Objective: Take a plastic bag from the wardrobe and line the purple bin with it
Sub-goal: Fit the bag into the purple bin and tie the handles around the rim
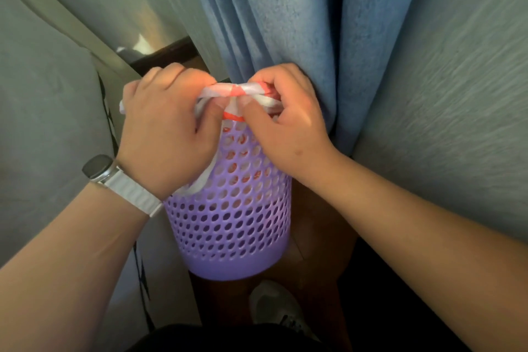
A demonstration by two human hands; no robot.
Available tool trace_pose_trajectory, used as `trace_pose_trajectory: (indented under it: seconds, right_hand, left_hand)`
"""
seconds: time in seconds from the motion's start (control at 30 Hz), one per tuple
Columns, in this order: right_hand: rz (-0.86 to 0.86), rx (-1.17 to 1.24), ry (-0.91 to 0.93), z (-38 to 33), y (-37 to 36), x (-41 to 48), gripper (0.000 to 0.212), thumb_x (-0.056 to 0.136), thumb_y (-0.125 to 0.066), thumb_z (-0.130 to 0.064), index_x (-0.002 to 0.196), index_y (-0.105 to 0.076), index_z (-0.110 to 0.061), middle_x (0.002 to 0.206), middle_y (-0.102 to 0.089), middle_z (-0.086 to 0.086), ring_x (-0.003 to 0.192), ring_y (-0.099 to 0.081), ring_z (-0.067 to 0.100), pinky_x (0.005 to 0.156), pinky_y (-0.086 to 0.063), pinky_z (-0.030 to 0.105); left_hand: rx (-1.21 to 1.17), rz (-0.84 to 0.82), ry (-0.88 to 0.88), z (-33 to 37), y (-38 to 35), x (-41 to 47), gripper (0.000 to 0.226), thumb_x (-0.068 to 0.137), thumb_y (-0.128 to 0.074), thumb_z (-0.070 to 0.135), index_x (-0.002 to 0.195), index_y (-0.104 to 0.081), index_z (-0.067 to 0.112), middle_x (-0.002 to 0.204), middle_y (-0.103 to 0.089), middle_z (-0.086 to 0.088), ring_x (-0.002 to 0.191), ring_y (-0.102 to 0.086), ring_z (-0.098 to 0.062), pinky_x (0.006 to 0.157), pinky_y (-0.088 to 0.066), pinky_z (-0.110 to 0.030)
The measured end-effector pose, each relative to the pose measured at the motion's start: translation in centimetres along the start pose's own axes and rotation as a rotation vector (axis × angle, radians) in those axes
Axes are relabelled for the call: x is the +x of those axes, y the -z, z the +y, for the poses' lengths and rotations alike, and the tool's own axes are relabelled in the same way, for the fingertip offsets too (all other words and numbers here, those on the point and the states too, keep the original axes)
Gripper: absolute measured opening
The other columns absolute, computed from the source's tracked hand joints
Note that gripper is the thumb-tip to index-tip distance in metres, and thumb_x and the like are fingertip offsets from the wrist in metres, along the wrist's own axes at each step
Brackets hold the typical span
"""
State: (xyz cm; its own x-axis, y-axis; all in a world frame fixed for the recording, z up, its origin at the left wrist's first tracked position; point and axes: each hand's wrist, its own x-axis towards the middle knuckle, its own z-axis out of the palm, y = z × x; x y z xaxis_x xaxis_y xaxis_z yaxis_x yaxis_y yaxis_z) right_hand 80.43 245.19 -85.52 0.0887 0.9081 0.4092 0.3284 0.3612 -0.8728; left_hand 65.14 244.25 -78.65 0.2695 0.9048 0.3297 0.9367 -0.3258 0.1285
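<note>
The left hand (168, 126), a watch (98, 167) on a white strap at its wrist, closes around one side of a white-and-red plastic bag (238, 88) at the top of the purple bin (237, 208). Its fingers curl shut over the gathered film, and a loose strip of the bag trails down the outside of the bin below the palm. The bag's twisted mouth runs side to side, stretched level between the two hands directly above the bin's near rim. More of the bag shows red and white through the round holes in the bin's upper wall, so most of it appears to hang inside already. The right hand (288, 126) pinches the other end of the same band, fingers closed tight on it with the thumb pressed in from the near side. Both hands sit about equally close to the rim, one to each side of it, with the bag's edge just above and between them. The bin stands upright on a dark floor, wedged between a grey cushioned surface (43, 123) to the left and a blue curtain (285, 23) that hangs right behind it. The rim itself is mostly hidden by the hands. Judging from this, the step in hand is to spread the bunched edge outward and down over the rim; the lining looks well along but not yet finished. A pale shoe (274, 306) shows near the bin's base.
</note>
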Motion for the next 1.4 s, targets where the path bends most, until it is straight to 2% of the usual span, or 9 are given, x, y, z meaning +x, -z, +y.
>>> trace_pose_trajectory:
  seconds: [0.1,0.3,0.57,0.8,0.9,1.0,1.1,1.27,1.4]
  right_hand:
    - [-0.037,0.038,-0.024,1.4,0.7,0.2,0.018,0.085,-0.066,-0.024,0.099,-0.065,-0.013,0.096,-0.056,-0.008,0.091,-0.057,0.014,0.083,-0.049,0.037]
    - [-0.016,-0.035,0.022,2.1,0.5,0.0,0.016,0.091,-0.057,-0.035,0.085,-0.054,-0.021,0.084,-0.051,-0.007,0.079,-0.052,0.014,0.073,-0.046,0.041]
    - [0.112,-0.092,0.019,0.1,-0.1,0.1,0.02,0.085,-0.056,-0.037,0.077,-0.043,-0.025,0.078,-0.045,-0.007,0.075,-0.049,0.019,0.069,-0.042,0.044]
    - [0.06,-0.042,-0.024,-0.7,-0.3,0.0,0.021,0.082,-0.062,-0.036,0.074,-0.048,-0.023,0.076,-0.047,-0.01,0.075,-0.051,0.016,0.07,-0.045,0.043]
    - [-0.012,0.064,-0.011,0.4,0.3,0.1,0.015,0.083,-0.068,-0.028,0.087,-0.062,-0.015,0.085,-0.056,-0.007,0.081,-0.057,0.013,0.076,-0.048,0.033]
    - [-0.023,0.071,0.004,1.5,1.0,0.3,0.031,0.083,-0.065,-0.033,0.104,-0.066,-0.009,0.099,-0.058,-0.007,0.095,-0.059,0.009,0.088,-0.046,0.023]
    - [-0.033,0.072,-0.001,2.1,1.3,0.6,0.033,0.084,-0.062,-0.034,0.104,-0.066,-0.008,0.099,-0.057,-0.007,0.095,-0.057,0.006,0.087,-0.043,0.018]
    - [0.066,0.022,-0.058,2.0,1.2,0.7,0.018,0.084,-0.058,-0.035,0.083,-0.057,-0.016,0.079,-0.048,-0.014,0.077,-0.052,0.011,0.072,-0.046,0.034]
    - [0.103,-0.018,-0.086,1.2,0.8,0.7,0.016,0.084,-0.055,-0.038,0.08,-0.047,-0.025,0.078,-0.045,-0.014,0.079,-0.052,0.016,0.075,-0.046,0.043]
  left_hand:
    - [-0.032,0.021,-0.002,-0.5,-0.1,0.1,0.028,0.092,-0.049,0.034,0.093,-0.066,0.012,0.088,-0.064,-0.009,0.086,-0.058,-0.032,0.081,-0.044,-0.049]
    - [-0.063,0.032,-0.009,-0.5,-0.3,0.1,0.027,0.094,-0.05,0.034,0.09,-0.065,0.013,0.084,-0.062,-0.006,0.083,-0.057,-0.029,0.078,-0.045,-0.05]
    - [-0.003,0.023,-0.035,0.8,0.8,-0.2,0.038,0.092,-0.045,0.043,0.116,-0.064,0.022,0.109,-0.067,0.0,0.106,-0.056,-0.025,0.094,-0.031,-0.042]
    - [-0.048,0.011,-0.047,0.0,0.3,0.1,0.027,0.093,-0.048,0.038,0.099,-0.066,0.019,0.089,-0.062,-0.003,0.087,-0.056,-0.029,0.081,-0.039,-0.045]
    - [-0.057,0.026,-0.02,-0.4,0.1,0.1,0.025,0.09,-0.049,0.032,0.093,-0.065,0.014,0.087,-0.062,-0.008,0.085,-0.056,-0.034,0.079,-0.04,-0.046]
    - [-0.065,0.041,-0.012,-0.8,0.2,0.2,0.024,0.087,-0.048,0.029,0.09,-0.064,0.012,0.086,-0.063,-0.011,0.085,-0.056,-0.036,0.079,-0.043,-0.048]
    - [-0.095,0.072,0.006,-1.0,0.1,0.2,0.024,0.089,-0.046,0.027,0.088,-0.064,0.01,0.085,-0.063,-0.011,0.084,-0.056,-0.036,0.079,-0.044,-0.049]
    - [-0.148,0.084,0.018,-0.7,-0.2,0.2,0.024,0.091,-0.047,0.027,0.088,-0.063,0.01,0.086,-0.062,-0.01,0.085,-0.057,-0.035,0.078,-0.045,-0.048]
    - [-0.136,0.041,-0.03,-0.8,0.6,0.4,0.031,0.092,-0.044,0.032,0.098,-0.067,0.013,0.09,-0.065,-0.007,0.089,-0.059,-0.034,0.083,-0.045,-0.055]
